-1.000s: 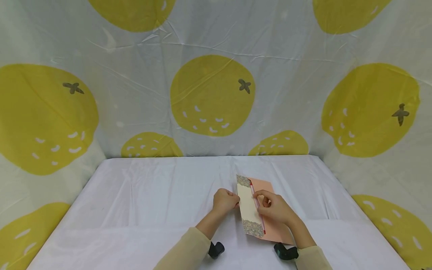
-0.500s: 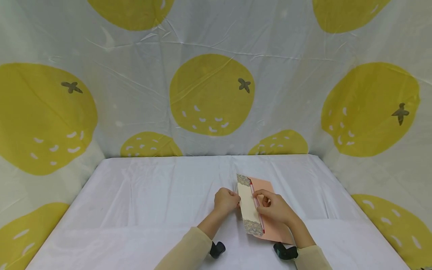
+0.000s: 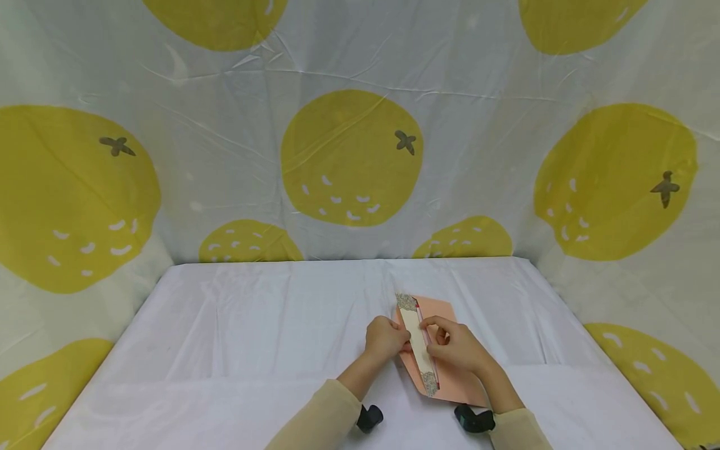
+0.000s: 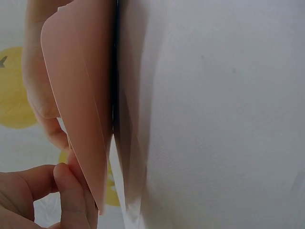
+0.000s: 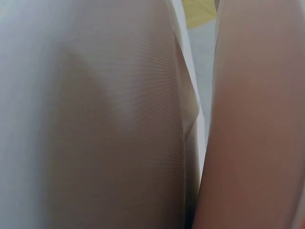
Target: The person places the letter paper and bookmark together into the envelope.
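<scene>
A peach-pink envelope (image 3: 452, 378) lies slanted on the white-covered table. Along its left part runs a cream panel (image 3: 415, 340) with grey patterned ends, and pink paper shows to the left of it. My left hand (image 3: 385, 339) pinches the left edge of the paper between thumb and fingers. With curled index finger and thumb, my right hand (image 3: 457, 347) holds the envelope along a thin whitish strip with red ends (image 3: 419, 312). A raised pink panel with a rounded corner (image 4: 71, 76) fills much of the left wrist view. The right fingertips are hidden in the right wrist view.
White cloth (image 3: 253, 331) covers the table. A curtain with yellow fruit prints (image 3: 351, 156) hangs behind it and down both sides. Black wrist cameras (image 3: 475, 419) sit below the hands.
My left hand has moved a little right with the pinched edge. The cream panel looks narrower, and pink paper now shows to its left. My right hand has stayed in place.
</scene>
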